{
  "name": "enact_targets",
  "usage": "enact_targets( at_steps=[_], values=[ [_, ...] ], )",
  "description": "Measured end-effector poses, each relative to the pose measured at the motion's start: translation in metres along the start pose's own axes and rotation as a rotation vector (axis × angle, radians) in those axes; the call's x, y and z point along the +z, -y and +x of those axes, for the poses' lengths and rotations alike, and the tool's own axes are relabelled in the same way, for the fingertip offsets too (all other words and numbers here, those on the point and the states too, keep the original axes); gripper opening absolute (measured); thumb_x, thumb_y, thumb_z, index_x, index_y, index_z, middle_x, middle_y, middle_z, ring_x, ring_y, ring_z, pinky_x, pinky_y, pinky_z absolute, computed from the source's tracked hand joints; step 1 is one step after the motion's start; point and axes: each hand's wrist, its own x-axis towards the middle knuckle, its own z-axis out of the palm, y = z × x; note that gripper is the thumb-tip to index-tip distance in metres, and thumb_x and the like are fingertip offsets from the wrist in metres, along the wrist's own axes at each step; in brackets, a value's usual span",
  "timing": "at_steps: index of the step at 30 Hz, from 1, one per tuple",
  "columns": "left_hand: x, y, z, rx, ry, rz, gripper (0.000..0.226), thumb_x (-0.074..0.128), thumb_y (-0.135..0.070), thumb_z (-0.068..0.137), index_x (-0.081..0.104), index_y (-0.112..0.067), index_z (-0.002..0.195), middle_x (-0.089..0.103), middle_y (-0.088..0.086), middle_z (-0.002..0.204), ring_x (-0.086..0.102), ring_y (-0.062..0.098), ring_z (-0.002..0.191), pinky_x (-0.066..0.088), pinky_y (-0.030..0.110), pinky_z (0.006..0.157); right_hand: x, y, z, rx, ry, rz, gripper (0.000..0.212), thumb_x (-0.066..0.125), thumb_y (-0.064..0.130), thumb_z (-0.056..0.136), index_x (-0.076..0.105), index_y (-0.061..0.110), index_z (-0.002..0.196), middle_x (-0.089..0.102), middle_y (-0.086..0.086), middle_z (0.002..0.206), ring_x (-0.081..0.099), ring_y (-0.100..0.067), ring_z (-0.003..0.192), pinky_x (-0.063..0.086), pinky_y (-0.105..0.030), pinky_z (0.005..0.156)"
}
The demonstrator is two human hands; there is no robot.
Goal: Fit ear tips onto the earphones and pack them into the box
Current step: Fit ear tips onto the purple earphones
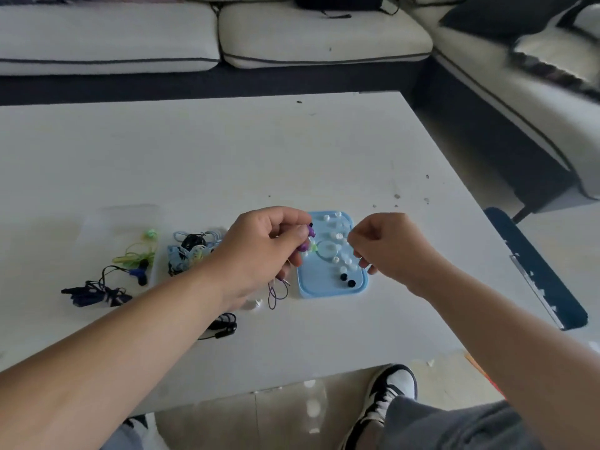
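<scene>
My left hand (269,245) pinches a purple earphone (306,241) just left of a light blue tray (308,284); its purple cable (276,295) hangs to the table. White and dark ear tips (337,237) lie scattered on the tray. My right hand (386,251) hovers over the tray's right edge with fingers curled; whether it holds an ear tip is hidden. A clear plastic box (126,219) sits at the left with green earphones (139,251) at it.
On the white table (227,151) lie dark blue earphones (97,292), a tangle of blue and black earphones (191,250), and black earphones (224,328) near my left wrist. Sofas stand beyond the table. My shoe (389,391) is beyond the front edge.
</scene>
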Motion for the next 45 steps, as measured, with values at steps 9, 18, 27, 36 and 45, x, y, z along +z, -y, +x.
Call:
enact_targets(
  at_steps=[9, 18, 27, 36, 45],
  values=[
    [0.005, 0.001, 0.001, -0.013, 0.034, 0.031, 0.014, 0.063, -0.010, 0.101, 0.077, -0.014, 0.103, 0.077, 0.014, 0.097, 0.063, 0.012, 0.060, 0.044, 0.024, 0.048, 0.006, -0.024, 0.016, -0.020, 0.068, -0.394, 0.013, 0.061, 0.012, 0.087, 0.073, 0.011, 0.081, 0.072, -0.005, 0.080, 0.065, -0.024, 0.068, 0.052, -0.029, 0.056],
    [-0.002, 0.000, 0.001, -0.002, 0.032, 0.016, 0.014, 0.064, -0.010, 0.101, 0.077, -0.013, 0.102, 0.075, 0.018, 0.095, 0.063, 0.014, 0.061, 0.043, 0.026, 0.049, 0.009, -0.027, 0.016, 0.005, 0.123, -0.395, 0.011, 0.066, 0.009, 0.079, 0.076, 0.005, 0.079, 0.068, -0.013, 0.072, 0.048, -0.018, 0.057, 0.043, -0.026, 0.051],
    [-0.011, -0.004, -0.002, 0.020, 0.033, -0.022, 0.014, 0.064, -0.010, 0.100, 0.076, -0.014, 0.104, 0.075, 0.008, 0.084, 0.065, 0.014, 0.063, 0.043, 0.029, 0.051, -0.005, 0.011, -0.010, -0.061, 0.126, -0.040, 0.006, 0.074, 0.005, 0.080, 0.071, 0.010, 0.082, 0.076, -0.003, 0.070, 0.071, -0.020, 0.063, 0.056, -0.026, 0.061],
    [-0.034, -0.017, -0.007, 0.097, -0.027, -0.076, 0.012, 0.067, -0.012, 0.099, 0.078, -0.017, 0.103, 0.076, 0.019, 0.093, 0.066, 0.018, 0.067, 0.045, 0.034, 0.056, 0.014, 0.058, -0.021, -0.125, 0.341, 0.579, 0.017, 0.077, -0.004, 0.085, 0.074, -0.004, 0.102, 0.076, -0.023, 0.088, 0.075, -0.029, 0.075, 0.060, -0.029, 0.074],
    [-0.048, -0.016, -0.004, 0.086, -0.023, -0.073, 0.012, 0.067, -0.012, 0.099, 0.078, -0.016, 0.102, 0.073, 0.006, 0.077, 0.064, 0.016, 0.064, 0.044, 0.029, 0.052, 0.022, 0.067, -0.014, -0.198, 0.356, 0.616, 0.019, 0.076, -0.005, 0.082, 0.075, -0.004, 0.101, 0.076, -0.025, 0.091, 0.075, -0.033, 0.078, 0.061, -0.035, 0.075]
  ],
)
